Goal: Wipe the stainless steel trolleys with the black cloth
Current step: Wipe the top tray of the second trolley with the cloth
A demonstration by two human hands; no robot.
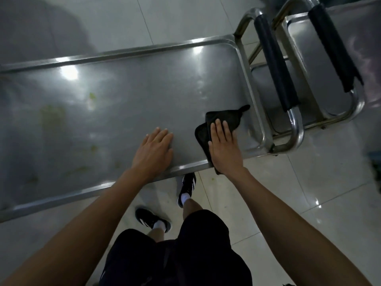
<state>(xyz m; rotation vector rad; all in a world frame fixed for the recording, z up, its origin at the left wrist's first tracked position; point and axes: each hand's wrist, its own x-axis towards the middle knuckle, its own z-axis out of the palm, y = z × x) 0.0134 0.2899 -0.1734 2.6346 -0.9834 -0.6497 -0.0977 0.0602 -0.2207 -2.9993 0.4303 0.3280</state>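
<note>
A stainless steel trolley (127, 96) fills the middle of the frame, its flat top running from the left edge to a raised rim at centre right. The right hand (224, 147) lies flat, fingers straight, pressing the black cloth (224, 118) onto the top close to the near rim and just short of the right rim; part of the cloth hangs over the near edge under the wrist. The left hand (154, 149) rests released and flat on the bare steel just left of the cloth, apart from it. Wide open surface stretches toward the left, marked with faint greenish smears (51, 118). In the upper right, two padded handles (276, 62) stand side by side, and a second trolley (329, 48) is cut off by the frame. The trolley's left end is also cut off. Below, tiled floor (288, 193) and black shoes (186, 188) show.
</note>
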